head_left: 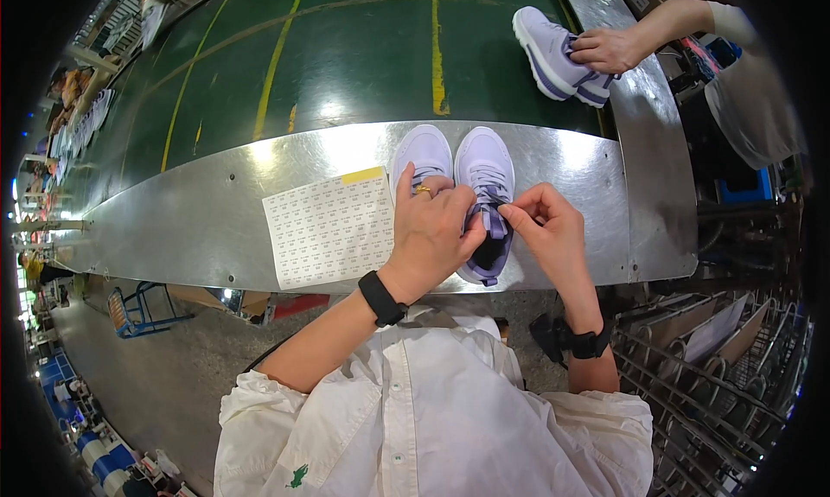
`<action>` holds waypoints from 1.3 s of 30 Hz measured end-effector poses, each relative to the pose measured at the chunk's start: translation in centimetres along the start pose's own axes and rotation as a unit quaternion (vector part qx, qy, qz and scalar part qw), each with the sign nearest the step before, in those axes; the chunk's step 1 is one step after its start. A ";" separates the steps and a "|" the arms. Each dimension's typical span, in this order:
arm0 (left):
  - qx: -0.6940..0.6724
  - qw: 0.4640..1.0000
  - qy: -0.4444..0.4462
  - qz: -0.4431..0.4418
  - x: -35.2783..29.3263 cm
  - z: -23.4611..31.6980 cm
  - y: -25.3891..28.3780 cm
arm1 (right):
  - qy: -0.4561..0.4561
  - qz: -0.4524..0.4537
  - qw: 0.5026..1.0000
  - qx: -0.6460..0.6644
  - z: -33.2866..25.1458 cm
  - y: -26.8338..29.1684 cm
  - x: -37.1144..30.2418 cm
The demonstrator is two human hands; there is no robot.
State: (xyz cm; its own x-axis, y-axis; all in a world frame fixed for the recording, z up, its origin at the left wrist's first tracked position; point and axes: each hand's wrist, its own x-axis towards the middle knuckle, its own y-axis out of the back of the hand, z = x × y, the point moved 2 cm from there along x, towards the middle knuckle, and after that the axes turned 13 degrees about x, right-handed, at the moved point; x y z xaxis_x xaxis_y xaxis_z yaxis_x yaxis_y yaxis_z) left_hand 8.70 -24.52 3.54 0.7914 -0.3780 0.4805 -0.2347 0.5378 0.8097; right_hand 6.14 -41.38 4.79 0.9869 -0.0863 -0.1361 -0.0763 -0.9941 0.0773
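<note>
Two lavender sneakers stand side by side on the metal table edge, toes pointing away from me: a left sneaker [422, 143] and a right sneaker [485, 154]. My left hand [435, 231] lies across the left one and closes its thumb and index finger at the tongue of the right one. On the other side of that tongue, my right hand [550, 226] pinches thumb and index finger together; whatever is between the fingertips is too small to make out. A white sheet of small printed labels [328, 231] with a yellow corner lies beside my left hand.
A green conveyor belt [363, 56] with yellow lines runs beyond the metal ledge [216, 203]. At the far right, another person's hand [605, 49] holds a lavender pair of sneakers [546, 52]. A wire rack [718, 367] with boards stands low on my right.
</note>
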 end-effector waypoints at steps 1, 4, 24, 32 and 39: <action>-0.001 1.000 0.001 -0.003 0.0 0.0 0.0 | 0.001 0.021 0.999 -0.039 -0.3 0.0 0.0; 0.003 1.000 -0.003 -0.001 0.1 0.0 0.0 | 0.039 0.004 0.996 -0.081 -0.1 0.1 0.2; -0.012 0.999 0.025 -0.020 0.0 0.0 -0.2 | 0.116 0.147 0.953 -0.239 5.3 4.8 1.5; -0.104 0.993 -0.001 0.055 -1.6 -0.8 2.9 | 0.092 0.099 0.965 -0.223 -2.6 0.4 -4.9; 0.069 0.991 0.109 0.019 -8.3 -9.6 5.1 | 0.152 -0.145 0.858 -0.469 -2.3 -7.2 -4.8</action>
State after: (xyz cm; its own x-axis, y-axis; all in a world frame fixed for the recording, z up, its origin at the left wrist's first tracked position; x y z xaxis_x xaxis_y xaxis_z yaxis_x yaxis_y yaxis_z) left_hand 6.39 -11.42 0.43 0.8805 -0.1787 0.4391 -0.3301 0.4338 0.8384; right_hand 2.23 -33.68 7.13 0.9474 0.3186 -0.0303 0.1849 -0.4674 0.8645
